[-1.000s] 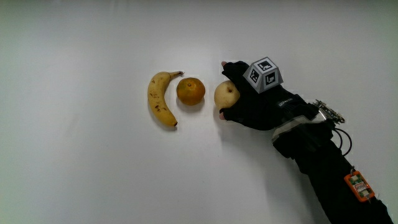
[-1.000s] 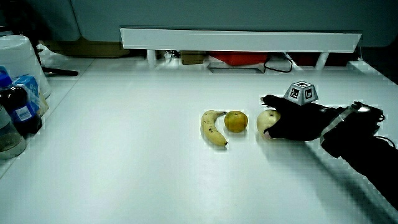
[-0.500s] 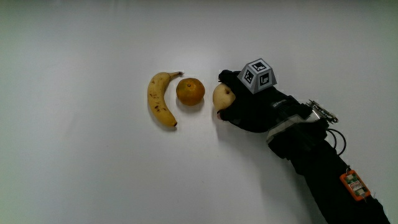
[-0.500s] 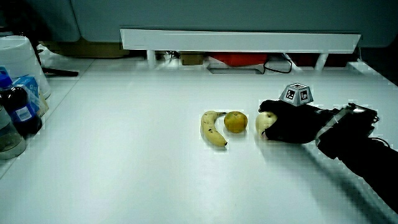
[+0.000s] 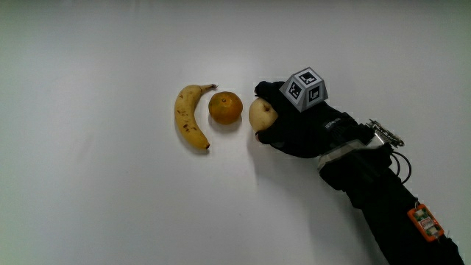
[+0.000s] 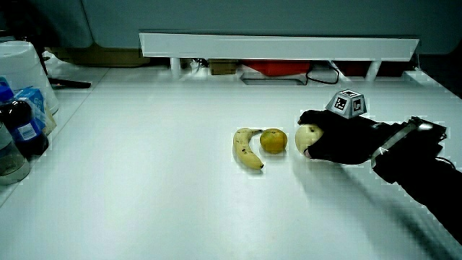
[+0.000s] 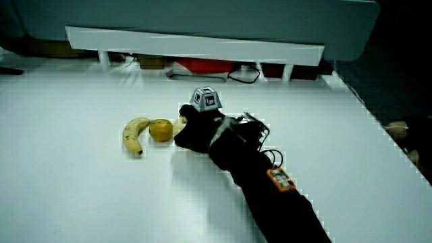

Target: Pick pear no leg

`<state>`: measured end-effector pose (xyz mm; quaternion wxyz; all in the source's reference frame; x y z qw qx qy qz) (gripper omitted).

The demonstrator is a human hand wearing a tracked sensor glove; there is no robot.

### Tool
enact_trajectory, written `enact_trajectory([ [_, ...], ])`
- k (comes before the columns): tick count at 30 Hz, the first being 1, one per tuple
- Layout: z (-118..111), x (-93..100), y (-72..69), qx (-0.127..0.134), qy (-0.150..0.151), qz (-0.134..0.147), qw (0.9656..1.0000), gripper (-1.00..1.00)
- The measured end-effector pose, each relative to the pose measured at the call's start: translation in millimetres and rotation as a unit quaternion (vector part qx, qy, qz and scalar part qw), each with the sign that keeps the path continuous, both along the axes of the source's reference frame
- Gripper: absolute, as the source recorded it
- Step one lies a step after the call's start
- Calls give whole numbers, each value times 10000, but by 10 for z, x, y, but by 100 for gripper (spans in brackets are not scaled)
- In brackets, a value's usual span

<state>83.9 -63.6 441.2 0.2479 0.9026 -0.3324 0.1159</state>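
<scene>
A pale yellow pear [image 5: 260, 115] [image 6: 307, 135] lies on the white table beside an orange [image 5: 225, 107] [image 6: 273, 141] [image 7: 160, 129]. The black-gloved hand [image 5: 274, 118] [image 6: 317, 137] [image 7: 187, 129] is wrapped around the pear, fingers curled over and under it, with the patterned cube [image 5: 303, 89] on its back. In a side view the pear [image 6: 307, 135] seems slightly raised off the table. In a side view the pear [image 7: 179, 124] is mostly hidden by the glove.
A banana [image 5: 188, 117] [image 6: 247, 146] [image 7: 133, 133] lies beside the orange, on the side away from the pear. Bottles and a white container [image 6: 20, 72] stand at the table's edge. A low white partition [image 6: 281, 48] [image 7: 196, 44] runs along the table's end.
The hand slid closer to the orange and closed its fingers round the pear; the pear shifted slightly toward the orange and looks a little raised.
</scene>
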Motion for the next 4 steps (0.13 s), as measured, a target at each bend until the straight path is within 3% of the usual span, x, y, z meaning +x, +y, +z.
enact_trajectory([
  [4, -285, -145, 216, 287, -253, -457, 9982, 100],
])
